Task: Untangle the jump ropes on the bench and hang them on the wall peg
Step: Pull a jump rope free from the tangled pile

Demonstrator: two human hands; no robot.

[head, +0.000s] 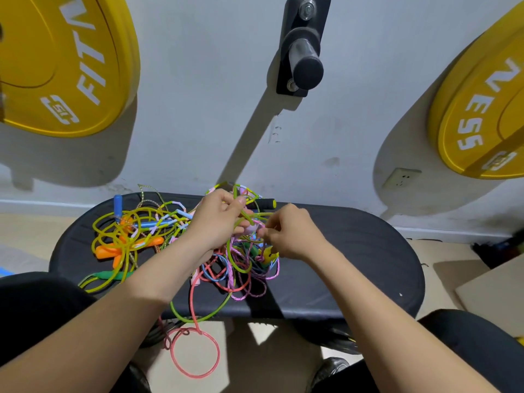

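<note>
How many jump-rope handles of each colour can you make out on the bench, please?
Orange handles: 2
Blue handles: 2
Green handle: 1
Black handle: 1
Total: 6 clearly visible; others may be hidden in the tangle under the left hand and right hand.

Seen from a single head-worn wide-angle camera, looking forward and steeply down over both forearms. Close above a black bench (354,251) set against a white wall (198,109), with a wall peg (307,68) high in frame, edges visibly bowed.
</note>
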